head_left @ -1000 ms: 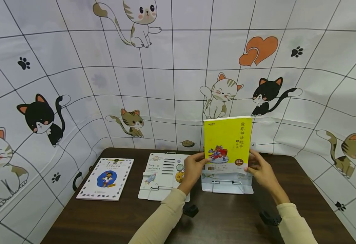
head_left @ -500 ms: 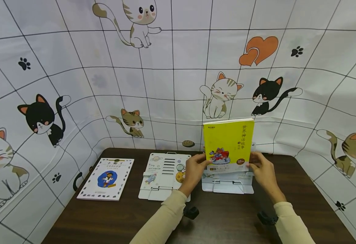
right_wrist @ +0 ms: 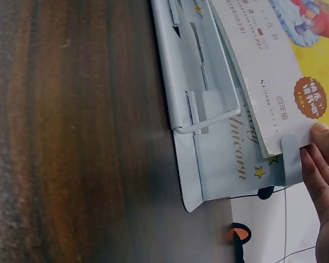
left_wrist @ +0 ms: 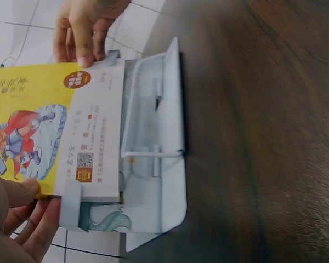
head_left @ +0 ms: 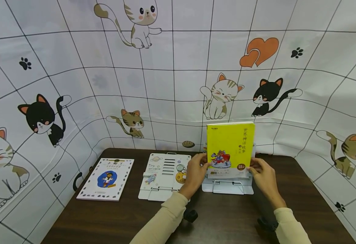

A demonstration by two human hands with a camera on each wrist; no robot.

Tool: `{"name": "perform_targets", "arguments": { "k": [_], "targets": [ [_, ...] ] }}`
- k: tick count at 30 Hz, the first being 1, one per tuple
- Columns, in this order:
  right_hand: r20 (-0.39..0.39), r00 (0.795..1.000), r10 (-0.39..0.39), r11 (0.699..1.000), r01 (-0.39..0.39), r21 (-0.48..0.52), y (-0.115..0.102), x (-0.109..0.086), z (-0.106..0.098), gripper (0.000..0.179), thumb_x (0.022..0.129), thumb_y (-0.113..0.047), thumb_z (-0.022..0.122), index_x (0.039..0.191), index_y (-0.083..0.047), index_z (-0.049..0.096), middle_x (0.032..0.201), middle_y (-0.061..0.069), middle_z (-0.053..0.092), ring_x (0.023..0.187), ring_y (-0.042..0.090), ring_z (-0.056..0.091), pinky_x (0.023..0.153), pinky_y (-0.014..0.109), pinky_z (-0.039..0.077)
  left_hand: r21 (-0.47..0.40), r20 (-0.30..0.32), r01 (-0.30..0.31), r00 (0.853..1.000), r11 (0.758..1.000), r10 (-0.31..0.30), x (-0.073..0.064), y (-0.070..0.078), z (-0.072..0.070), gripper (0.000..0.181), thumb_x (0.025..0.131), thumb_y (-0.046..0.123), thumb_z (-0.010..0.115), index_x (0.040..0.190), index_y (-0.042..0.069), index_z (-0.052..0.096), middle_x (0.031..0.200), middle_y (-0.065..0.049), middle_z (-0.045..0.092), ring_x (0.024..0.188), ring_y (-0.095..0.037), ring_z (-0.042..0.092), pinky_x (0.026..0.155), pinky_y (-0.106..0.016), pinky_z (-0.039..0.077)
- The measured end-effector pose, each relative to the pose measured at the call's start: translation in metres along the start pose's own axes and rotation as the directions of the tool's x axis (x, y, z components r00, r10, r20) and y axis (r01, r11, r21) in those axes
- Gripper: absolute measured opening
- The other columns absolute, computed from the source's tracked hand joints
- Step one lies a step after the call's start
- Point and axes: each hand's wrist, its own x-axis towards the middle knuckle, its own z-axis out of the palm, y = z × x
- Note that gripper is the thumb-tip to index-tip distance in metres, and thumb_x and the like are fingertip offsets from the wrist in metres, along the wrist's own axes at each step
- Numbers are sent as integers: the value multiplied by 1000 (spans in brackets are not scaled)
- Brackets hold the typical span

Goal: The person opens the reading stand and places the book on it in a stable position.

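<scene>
A yellow book [head_left: 230,144] with a pale lower cover stands upright in front of a white metal book stand [head_left: 226,187]. My left hand [head_left: 195,173] pinches its left edge, thumb on the cover and fingers behind. On the opposite edge, my right hand [head_left: 262,176] pinches the book the same way. In the left wrist view a side clip [left_wrist: 71,205] of the stand overlaps the book's lower corner. The right wrist view shows another clip [right_wrist: 291,159] over the other lower corner. The book's bottom edge is a little above the stand's wire page holder [right_wrist: 222,104].
Left of my hands a second white stand [head_left: 162,178], printed "Tiny universe", lies on the dark wooden table [head_left: 129,220]. Further left lies a white book [head_left: 104,179] with a blue round picture. A cat-printed sheet [head_left: 178,84] hangs behind the table.
Both hands have brought the yellow book slightly lower and to the right, closer to the stand. Its tilt has straightened. The other book and stand stay put.
</scene>
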Motion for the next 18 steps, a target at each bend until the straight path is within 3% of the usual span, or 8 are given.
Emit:
{"name": "perform_targets", "arguments": {
  "k": [3, 7, 13, 18],
  "targets": [
    [-1, 1000, 18, 1000, -18, -4, 0, -2, 2, 28, 94, 1, 79, 119, 6, 71, 108, 24, 74, 85, -8, 59, 74, -1, 46, -8, 7, 10, 1000, 1000, -10, -2, -3, 1, 34, 95, 8, 81, 127, 7, 70, 102, -6, 75, 90, -15, 72, 78, -24, 58],
    [-5, 1000, 27, 1000, -27, 10, -1, -3, 5, 24, 93, 3, 79, 115, 8, 71, 108, 25, 73, 88, 8, 66, 75, -3, 45, 16, 5, -5, 1000, 1000, 5, -6, -6, 3, 34, 95, 6, 80, 127, 7, 68, 103, -6, 76, 92, -16, 72, 79, -25, 59],
    [-7, 1000, 10, 1000, -10, 20, -3, -4, 5, 29, 90, 9, 79, 117, 9, 70, 109, 26, 72, 92, 30, 69, 77, -4, 44, 61, 3, -51, 999, 997, 51, -9, -8, 5, 25, 93, 1, 80, 116, 5, 72, 103, -8, 71, 93, -17, 71, 83, -25, 61],
    [-17, 999, 31, 1000, -31, 3, -5, -6, 4, 27, 93, 5, 78, 117, 9, 68, 110, 25, 70, 96, 35, 69, 79, -4, 43, 78, 11, -80, 997, 994, 79, -10, -9, 7, 24, 94, -1, 79, 116, 3, 74, 105, -8, 70, 94, -16, 70, 83, -23, 60]
  ]
}}
